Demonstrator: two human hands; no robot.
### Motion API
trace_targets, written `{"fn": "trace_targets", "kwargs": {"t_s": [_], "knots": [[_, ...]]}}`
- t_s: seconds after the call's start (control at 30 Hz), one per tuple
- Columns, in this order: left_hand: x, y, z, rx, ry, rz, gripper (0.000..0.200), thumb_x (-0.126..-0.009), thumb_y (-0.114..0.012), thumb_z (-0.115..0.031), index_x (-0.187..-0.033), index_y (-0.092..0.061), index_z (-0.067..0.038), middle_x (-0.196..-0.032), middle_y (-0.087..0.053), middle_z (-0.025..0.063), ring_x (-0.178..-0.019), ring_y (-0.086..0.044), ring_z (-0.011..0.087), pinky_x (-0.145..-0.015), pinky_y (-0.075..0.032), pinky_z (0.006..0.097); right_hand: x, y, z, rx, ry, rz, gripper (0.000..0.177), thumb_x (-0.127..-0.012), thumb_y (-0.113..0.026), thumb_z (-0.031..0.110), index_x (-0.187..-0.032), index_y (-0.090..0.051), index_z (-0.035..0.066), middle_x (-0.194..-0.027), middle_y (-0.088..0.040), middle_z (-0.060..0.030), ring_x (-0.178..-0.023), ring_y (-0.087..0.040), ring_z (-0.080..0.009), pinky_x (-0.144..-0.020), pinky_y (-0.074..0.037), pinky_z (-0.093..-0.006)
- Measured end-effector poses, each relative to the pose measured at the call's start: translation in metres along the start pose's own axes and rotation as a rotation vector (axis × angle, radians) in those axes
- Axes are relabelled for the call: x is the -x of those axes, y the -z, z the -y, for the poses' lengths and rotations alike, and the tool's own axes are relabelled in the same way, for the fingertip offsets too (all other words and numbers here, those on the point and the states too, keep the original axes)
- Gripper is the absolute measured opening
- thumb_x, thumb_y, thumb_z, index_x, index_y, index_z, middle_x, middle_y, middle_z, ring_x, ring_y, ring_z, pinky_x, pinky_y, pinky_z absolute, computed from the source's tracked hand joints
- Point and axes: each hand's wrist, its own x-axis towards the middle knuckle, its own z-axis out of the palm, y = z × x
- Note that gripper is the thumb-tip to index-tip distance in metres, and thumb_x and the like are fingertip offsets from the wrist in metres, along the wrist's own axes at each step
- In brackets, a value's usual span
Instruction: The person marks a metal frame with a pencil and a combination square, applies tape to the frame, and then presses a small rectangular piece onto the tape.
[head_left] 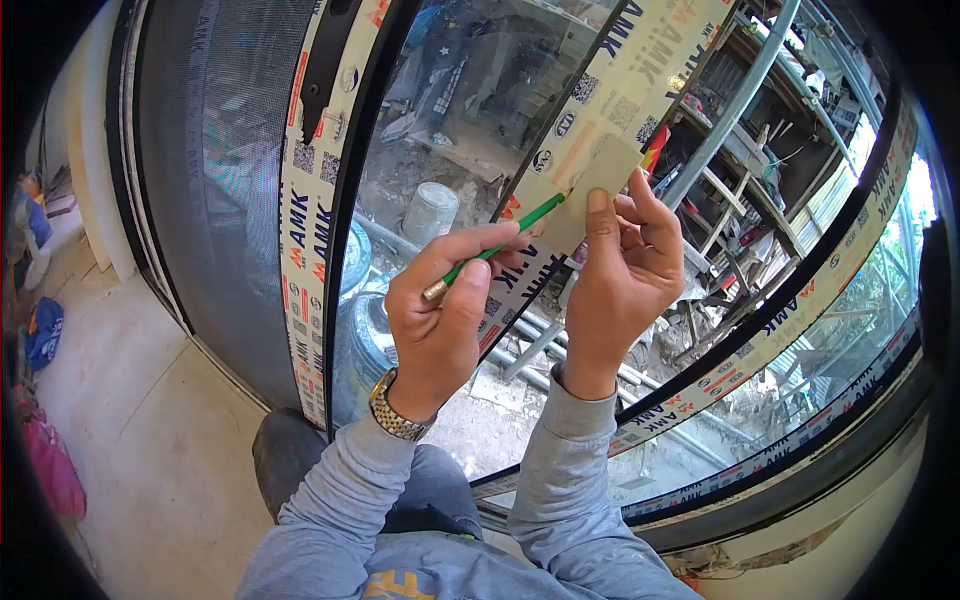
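Note:
A green pencil (540, 212) is pinched in my left hand (440, 300), which wears a gold-coloured metal watch (397, 408). Its tip meets a thin, flat beige piece (612, 162) lying along the window frame's upright bar (665, 65). Between thumb and fingers, my right hand (622, 270) grips that piece at its right edge. The exact material of the piece cannot be made out. Printed protective film with AMK lettering covers the bar.
Left of my hands stands another film-covered upright (315, 215), beside a dark mesh screen (220, 190). Beyond the glass are a clear bucket (432, 212), blue-lidded containers (372, 335), metal pipes (735, 105) and scrap wood. A pink bag (52, 455) lies on the pale floor (180, 450).

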Motion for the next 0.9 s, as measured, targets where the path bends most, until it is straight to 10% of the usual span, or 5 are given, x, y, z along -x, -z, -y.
{"fn": "trace_targets", "kwargs": {"t_s": [0.9], "knots": [[-0.006, -0.007, -0.001, -0.038, -0.105, -0.115, 0.033, -0.103, -0.041, -0.004, -0.124, -0.062, 0.010, -0.109, -0.073, 0.0227, -0.095, -0.069, 0.0236, -0.089, -0.055, 0.0376, 0.001, 0.004, 0.004, 0.198, 0.064, -0.042, 0.025, -0.092, -0.076, -0.003, -0.116, -0.075, 0.001, -0.098, -0.071, -0.0038, -0.085, -0.065, -0.0073, -0.067, -0.054, -0.0230]]}}
